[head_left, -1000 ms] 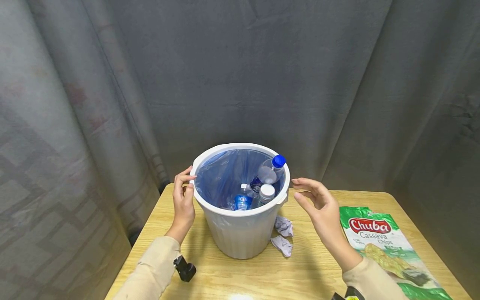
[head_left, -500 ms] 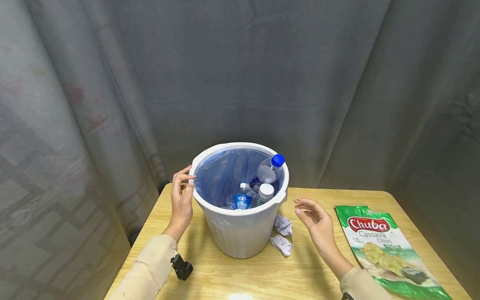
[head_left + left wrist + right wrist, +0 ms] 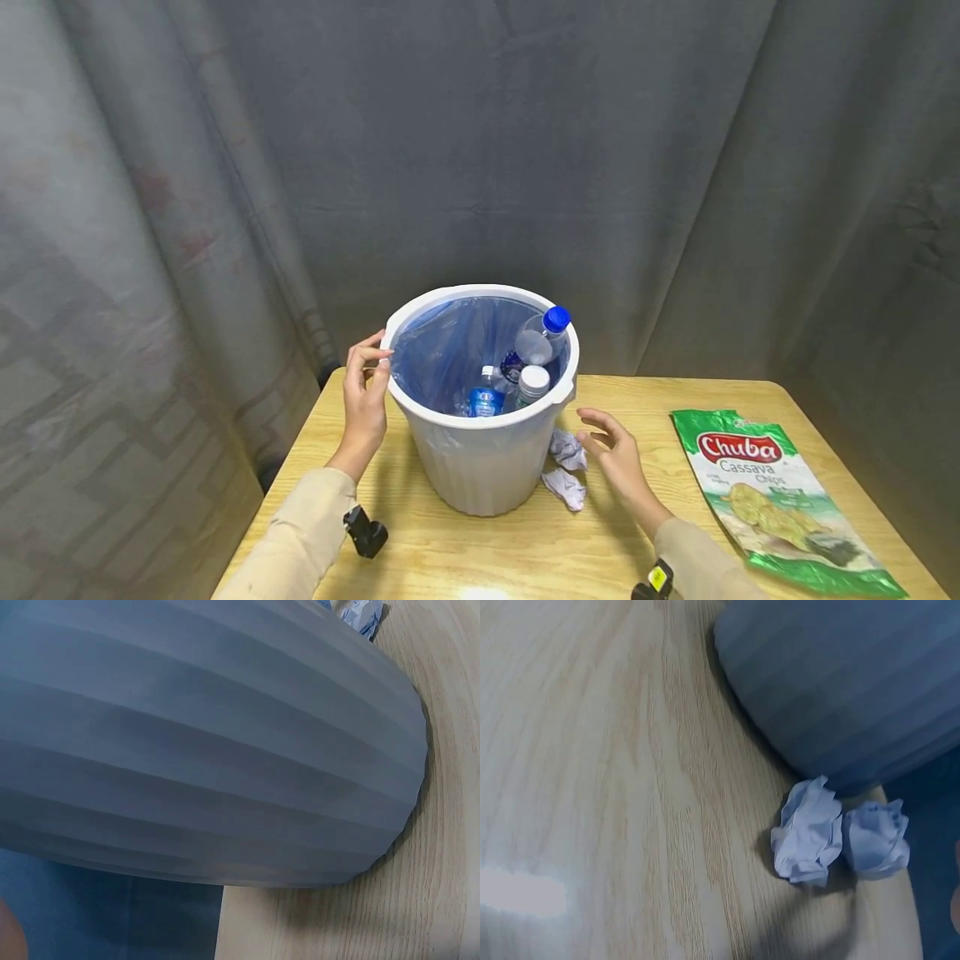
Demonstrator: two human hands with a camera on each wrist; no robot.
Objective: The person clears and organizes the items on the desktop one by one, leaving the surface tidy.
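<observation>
Progress: three bottles (image 3: 525, 367) already sit in the lined white bin (image 3: 480, 467) at the counter's (image 3: 480, 558) back-left. Two crumpled paper balls (image 3: 566, 468) remain beside its base; one chips bag (image 3: 772, 492) lies at the right edge. Your left hand (image 3: 365, 400) grips the rim; your right hand (image 3: 615, 454) hovers open, just beside the balls.

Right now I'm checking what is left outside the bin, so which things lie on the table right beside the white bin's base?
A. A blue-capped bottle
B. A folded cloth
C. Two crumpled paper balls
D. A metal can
C: two crumpled paper balls lie on the table against the base of the white bin, close to the right hand; the bottles are inside the bin.
</observation>
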